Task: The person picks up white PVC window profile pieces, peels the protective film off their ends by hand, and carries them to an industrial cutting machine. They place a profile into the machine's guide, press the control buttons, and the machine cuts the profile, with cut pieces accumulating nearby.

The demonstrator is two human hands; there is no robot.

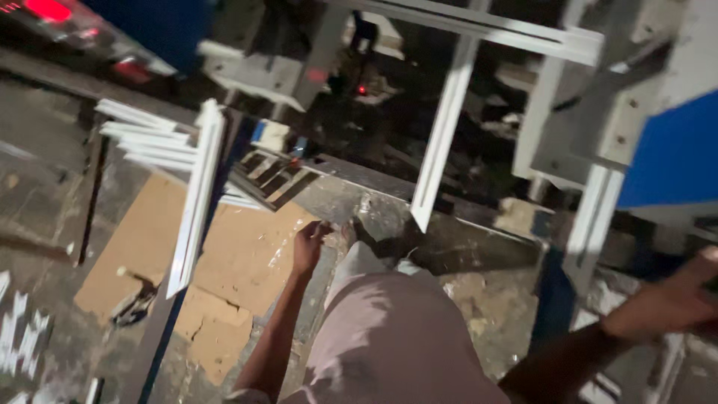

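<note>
My left hand (308, 243) hangs low at my side with the fingers curled loosely; whether it holds anything I cannot make out. It is above a sheet of brown cardboard (232, 262) on the floor, close to my leg in light trousers (389, 329). My right hand (684, 295) reaches out to the right edge, blurred, resting on or gripping a grey machine part; its fingers are partly cut off by the frame. A long white plastic profile (196, 198) leans upright to the left of my left hand.
A stack of white profiles (146, 138) lies at the left. A white window frame (456, 105) stands ahead. A blue and grey machine (658, 150) fills the right. Red lights (48, 10) glow at top left. The floor is dusty concrete.
</note>
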